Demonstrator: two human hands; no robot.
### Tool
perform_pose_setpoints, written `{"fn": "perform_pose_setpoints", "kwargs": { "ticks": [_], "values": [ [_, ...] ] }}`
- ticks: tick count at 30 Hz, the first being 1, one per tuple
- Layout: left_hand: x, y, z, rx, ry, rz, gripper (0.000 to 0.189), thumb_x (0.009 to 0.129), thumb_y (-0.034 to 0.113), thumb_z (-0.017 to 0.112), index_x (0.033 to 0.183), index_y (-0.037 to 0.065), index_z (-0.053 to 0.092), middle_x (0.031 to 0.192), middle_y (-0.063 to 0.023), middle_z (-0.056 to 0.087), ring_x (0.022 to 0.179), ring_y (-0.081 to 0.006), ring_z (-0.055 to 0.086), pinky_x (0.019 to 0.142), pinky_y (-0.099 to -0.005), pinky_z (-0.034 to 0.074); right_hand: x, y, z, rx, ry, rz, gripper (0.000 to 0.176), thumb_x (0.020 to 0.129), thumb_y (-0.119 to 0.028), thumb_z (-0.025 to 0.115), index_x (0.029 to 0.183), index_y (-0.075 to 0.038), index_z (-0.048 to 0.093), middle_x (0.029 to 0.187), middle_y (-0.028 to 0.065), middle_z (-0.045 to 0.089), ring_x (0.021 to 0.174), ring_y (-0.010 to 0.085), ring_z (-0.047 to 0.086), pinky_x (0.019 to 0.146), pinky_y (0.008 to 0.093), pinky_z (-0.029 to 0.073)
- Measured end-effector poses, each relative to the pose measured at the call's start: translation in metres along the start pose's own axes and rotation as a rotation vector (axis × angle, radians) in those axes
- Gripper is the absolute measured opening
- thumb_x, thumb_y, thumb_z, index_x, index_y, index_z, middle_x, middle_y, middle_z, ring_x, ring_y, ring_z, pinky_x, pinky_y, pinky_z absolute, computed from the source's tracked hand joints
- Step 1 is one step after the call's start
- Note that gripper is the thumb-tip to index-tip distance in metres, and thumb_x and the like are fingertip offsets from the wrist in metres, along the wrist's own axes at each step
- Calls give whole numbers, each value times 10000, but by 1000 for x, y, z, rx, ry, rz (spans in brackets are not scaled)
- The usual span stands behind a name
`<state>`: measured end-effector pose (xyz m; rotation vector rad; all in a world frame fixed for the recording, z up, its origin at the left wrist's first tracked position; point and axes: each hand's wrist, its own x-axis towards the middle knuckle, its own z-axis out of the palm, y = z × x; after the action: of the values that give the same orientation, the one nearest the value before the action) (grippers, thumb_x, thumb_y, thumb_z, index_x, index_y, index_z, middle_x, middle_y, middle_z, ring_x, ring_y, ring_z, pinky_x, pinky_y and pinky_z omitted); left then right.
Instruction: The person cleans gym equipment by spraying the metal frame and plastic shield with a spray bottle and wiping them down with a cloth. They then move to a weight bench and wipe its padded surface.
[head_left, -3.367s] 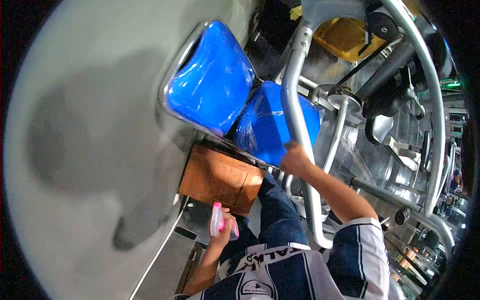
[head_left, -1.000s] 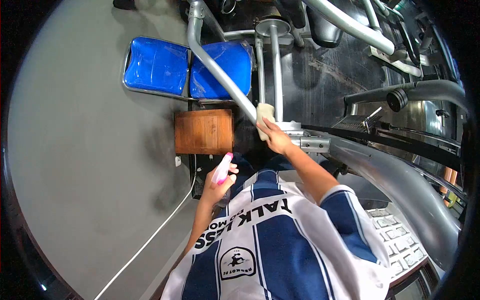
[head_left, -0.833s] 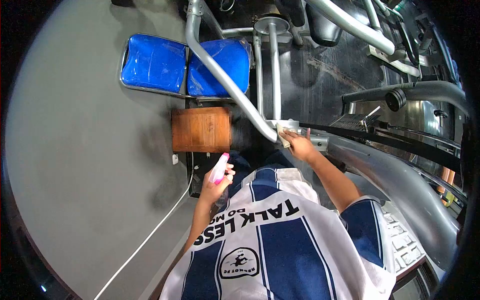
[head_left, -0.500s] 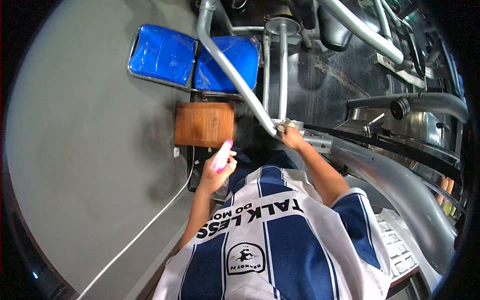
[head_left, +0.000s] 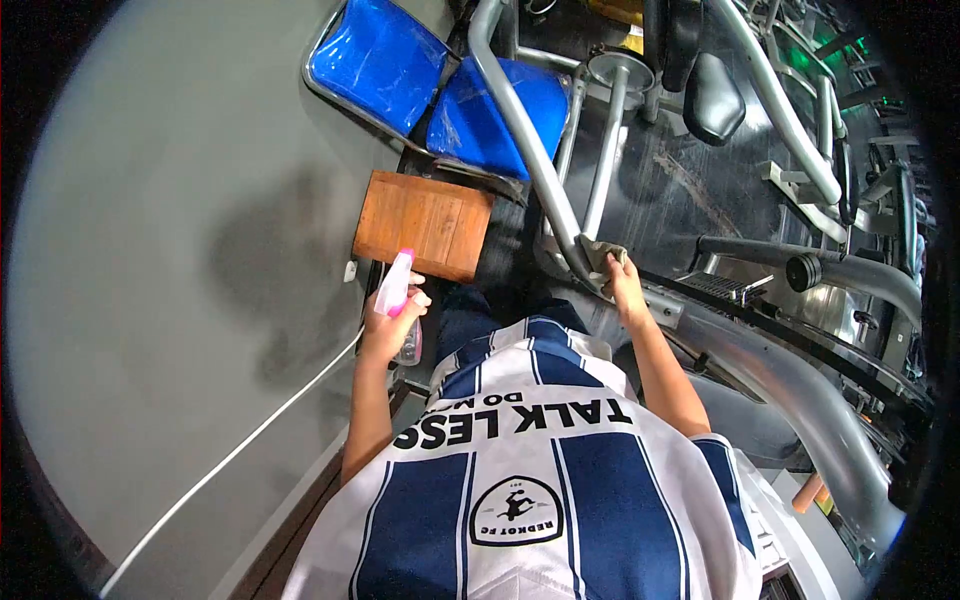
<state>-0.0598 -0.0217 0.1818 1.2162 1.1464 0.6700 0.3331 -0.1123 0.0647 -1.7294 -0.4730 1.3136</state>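
Observation:
My left hand (head_left: 393,318) is wrapped round a spray bottle with a pink and white head (head_left: 397,280); the clear body shows below my fingers. It is held up near the wooden stool or box top (head_left: 425,222). My right hand (head_left: 622,287) is closed on a greyish cloth (head_left: 603,252). The cloth lies against the silver metal tube frame (head_left: 545,175) of a gym machine, near the lower bend of the tube.
A blue folding chair (head_left: 500,115) stands beyond the wooden top. A white cable (head_left: 240,452) runs along the grey wall (head_left: 150,250) on the left. A thick silver tube (head_left: 790,375) curves past my right side, and a black padded seat (head_left: 714,100) stands farther off.
The view has shifted and turned a little. My right hand and the cloth remain at the tube frame, with more cloth showing. The spray bottle stays in my left hand.

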Motion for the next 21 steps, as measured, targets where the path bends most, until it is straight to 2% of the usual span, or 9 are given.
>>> {"fn": "perform_pose_setpoints", "kwargs": {
  "ticks": [1, 4, 9, 10, 12, 13, 16, 18, 21],
  "values": [
    [3, 0, -7, 3, -33, 22, 304, 938, 148, 645, 1201, 28, 552, 970, -54, 592, 843, -147, 628, 741, -300, 554, -9, -19, 12, 53, 28, 23, 291, 1027, -279, 457, 1147, -66, 616, 993, 2, 646, 838, 111, 591, 763, 290, 486],
    [13, -4, -47, 66, -85, 2, 314, 933, 158, 658, 1197, 24, 552, 998, -57, 586, 872, -144, 630, 745, -307, 556, -2, -14, 37, 194, 85, -28, 285, 1020, -282, 467, 1137, -67, 613, 983, 11, 648, 855, 114, 595, 769, 292, 486],
    [26, 10, -124, 59, 60, 56, 383, 932, 130, 646, 1279, 27, 522, 1066, -52, 583, 908, -152, 631, 735, -286, 545, 7, -22, 100, 179, 38, 32, 367, 998, -351, 501, 1185, -52, 603, 1121, 59, 634, 1056, 167, 555, 934, 330, 427],
    [29, 18, -130, -18, 156, 86, 254, 902, 174, 700, 1095, 30, 618, 896, -27, 637, 761, -107, 622, 689, -264, 514, 8, -23, 115, 236, 7, 7, 345, 992, -333, 524, 1184, -58, 604, 1099, 47, 643, 1021, 158, 567, 914, 325, 439],
    [39, 14, -154, -20, 176, 67, 250, 906, 173, 693, 1096, 30, 616, 887, -39, 655, 749, -113, 627, 693, -269, 516, 16, -16, 136, 162, -45, 38, 312, 984, -290, 552, 1182, -54, 603, 1081, 36, 652, 986, 151, 589, 893, 324, 460],
    [44, 14, -161, -25, 163, 73, 248, 907, 169, 691, 1097, 29, 615, 876, -40, 661, 747, -115, 628, 694, -269, 517, -5, -45, 156, 184, -95, -12, 276, 961, -224, 593, 1175, -50, 602, 1070, 33, 661, 960, 151, 611, 864, 324, 485],
    [56, 23, -171, -17, 133, 63, 249, 915, 165, 679, 1110, 22, 620, 858, -42, 668, 737, -110, 630, 683, -268, 510, -9, -39, 177, 284, -211, -15, 332, 888, -55, 576, 1219, -32, 577, 1096, 61, 663, 980, 172, 634, 860, 331, 522],
    [67, 22, -177, 37, 91, 89, 241, 916, 154, 678, 1109, 20, 623, 855, -30, 654, 730, -108, 629, 679, -269, 513, -16, -36, 191, 266, -123, 27, 378, 864, -9, 528, 1241, -22, 554, 1111, 70, 655, 983, 183, 643, 860, 332, 535],
    [89, 18, -179, -46, 27, 121, 262, 924, 120, 667, 1152, 14, 594, 903, -27, 634, 756, -107, 628, 655, -269, 530, -25, -25, 195, 281, -2, 130, 323, 860, -51, 496, 1166, -18, 594, 1009, 67, 661, 937, 193, 638, 818, 317, 522]
  ]
}}
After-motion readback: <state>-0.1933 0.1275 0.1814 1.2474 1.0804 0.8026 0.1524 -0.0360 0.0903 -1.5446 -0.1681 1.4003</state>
